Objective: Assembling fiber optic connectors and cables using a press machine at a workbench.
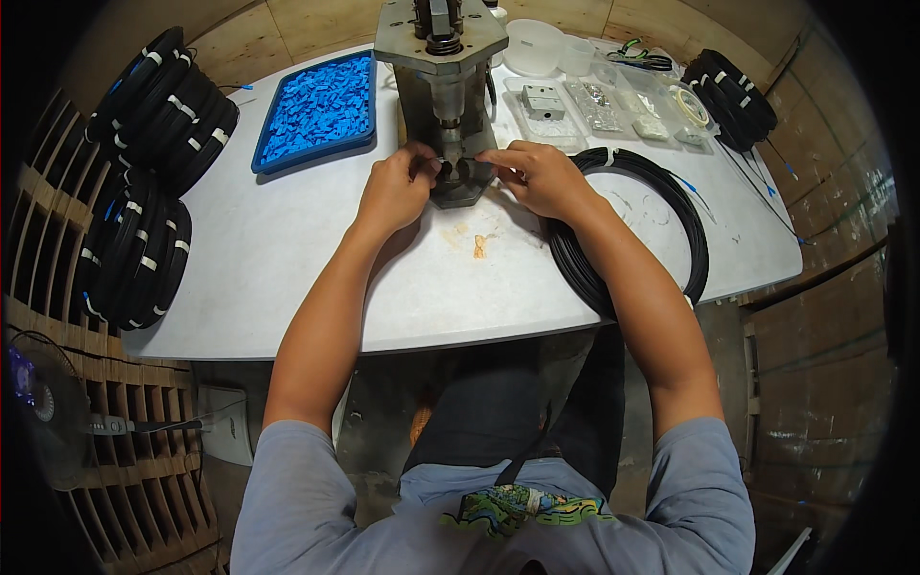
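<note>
1. Both hands, left hand point(395, 187) and right hand point(537, 177), pinch a thin black cable end point(458, 161) at the base of the grey press point(443, 96).
2. Bound black coils point(158, 105) look finished; one loose coil point(632, 230) lies under the right forearm.
3. Blue parts fill the tray point(316, 107), so much work probably remains.

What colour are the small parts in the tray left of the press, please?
Bright blue, as is the tray itself; seen in the head view.

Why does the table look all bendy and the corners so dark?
Head view: the fisheye lens bends the white table edges toward the rim and blacks out the corners; the middle is sharp and evenly lit, with both hands at the metal press.
</note>
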Demonstrator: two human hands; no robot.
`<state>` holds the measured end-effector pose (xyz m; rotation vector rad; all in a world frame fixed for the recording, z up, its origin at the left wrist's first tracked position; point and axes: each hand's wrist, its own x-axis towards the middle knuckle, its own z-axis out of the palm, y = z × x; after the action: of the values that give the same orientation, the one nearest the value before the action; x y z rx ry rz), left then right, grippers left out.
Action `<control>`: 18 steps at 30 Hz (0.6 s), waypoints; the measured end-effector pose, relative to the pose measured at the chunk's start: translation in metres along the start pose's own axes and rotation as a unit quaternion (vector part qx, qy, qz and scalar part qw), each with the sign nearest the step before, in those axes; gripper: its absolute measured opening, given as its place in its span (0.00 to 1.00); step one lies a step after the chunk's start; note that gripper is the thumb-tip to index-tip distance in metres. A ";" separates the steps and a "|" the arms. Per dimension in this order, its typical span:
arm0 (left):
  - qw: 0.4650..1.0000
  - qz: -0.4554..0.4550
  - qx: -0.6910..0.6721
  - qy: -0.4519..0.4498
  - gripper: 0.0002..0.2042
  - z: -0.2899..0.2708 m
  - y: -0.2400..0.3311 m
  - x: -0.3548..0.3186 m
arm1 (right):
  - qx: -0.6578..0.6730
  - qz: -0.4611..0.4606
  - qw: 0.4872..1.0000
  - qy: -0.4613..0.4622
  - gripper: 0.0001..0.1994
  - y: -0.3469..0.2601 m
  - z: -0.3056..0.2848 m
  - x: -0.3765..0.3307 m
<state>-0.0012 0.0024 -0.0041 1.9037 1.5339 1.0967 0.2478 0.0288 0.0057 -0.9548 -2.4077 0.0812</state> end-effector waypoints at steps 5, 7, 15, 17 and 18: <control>1.000 -0.003 -0.011 0.003 0.09 0.000 0.000 0.000 | 0.005 0.013 1.000 -0.012 0.18 -0.001 -0.002 0.000; 1.000 -0.004 -0.013 0.001 0.09 -0.001 0.001 -0.001 | 0.006 0.008 1.000 -0.007 0.20 -0.003 -0.002 0.000; 1.000 0.000 -0.022 0.007 0.09 0.000 -0.001 -0.001 | 0.007 -0.008 1.000 -0.002 0.22 -0.001 -0.001 0.000; 1.000 -0.006 0.002 -0.011 0.11 -0.001 0.001 -0.001 | 0.002 -0.007 1.000 -0.001 0.23 -0.001 -0.001 0.000; 1.000 -0.006 0.003 -0.011 0.11 -0.001 0.001 -0.001 | 0.001 -0.008 1.000 0.000 0.23 -0.001 -0.001 0.000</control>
<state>-0.0011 0.0015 -0.0028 1.9020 1.5357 1.0652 0.2477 0.0277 0.0066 -0.9350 -2.4143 0.0794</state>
